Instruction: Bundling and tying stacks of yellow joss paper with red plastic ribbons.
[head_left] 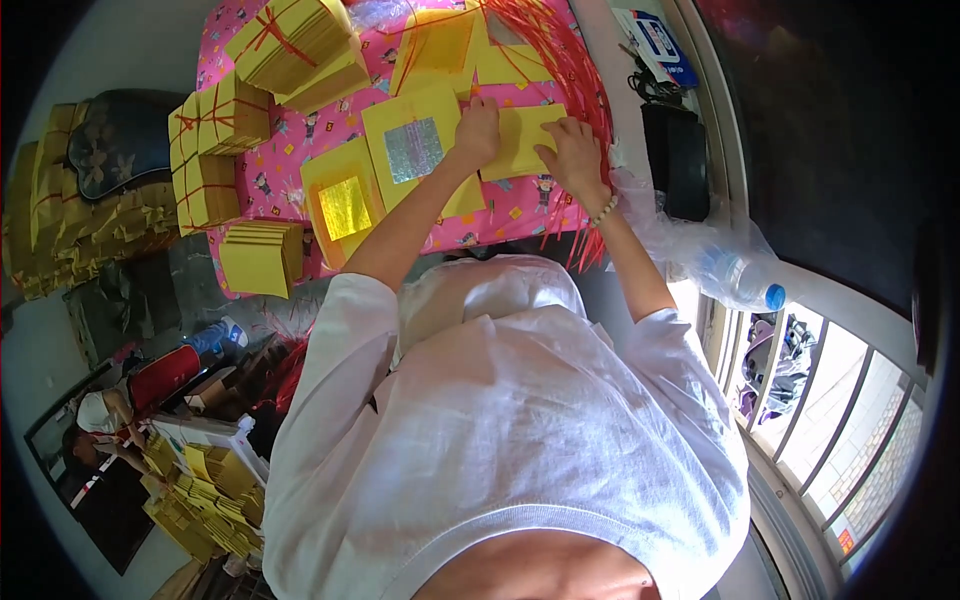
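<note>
A folded yellow paper bundle (pixel 515 145) lies on the pink patterned tablecloth in front of me. My left hand (pixel 478 135) is closed on its left edge, the fingertips curled at the upper corner. At its right end, my right hand (pixel 577 155) grips the edge, with the thumb lying toward the paper. A beaded bracelet circles the right wrist. Left of the bundle is a yellow stack with a silver foil square (pixel 413 150), partly behind my left forearm. Another yellow stack with a gold foil square (pixel 345 207) sits nearer to me.
Red-tied yellow bundles (pixel 232 115) stand at the table's left, with a loose yellow stack (pixel 258 262) below. Red strands (pixel 560 40) trail down the right edge. A plastic bottle (pixel 740 280) lies by the window bars. Another person (pixel 110 412) is at lower left near piled yellow paper.
</note>
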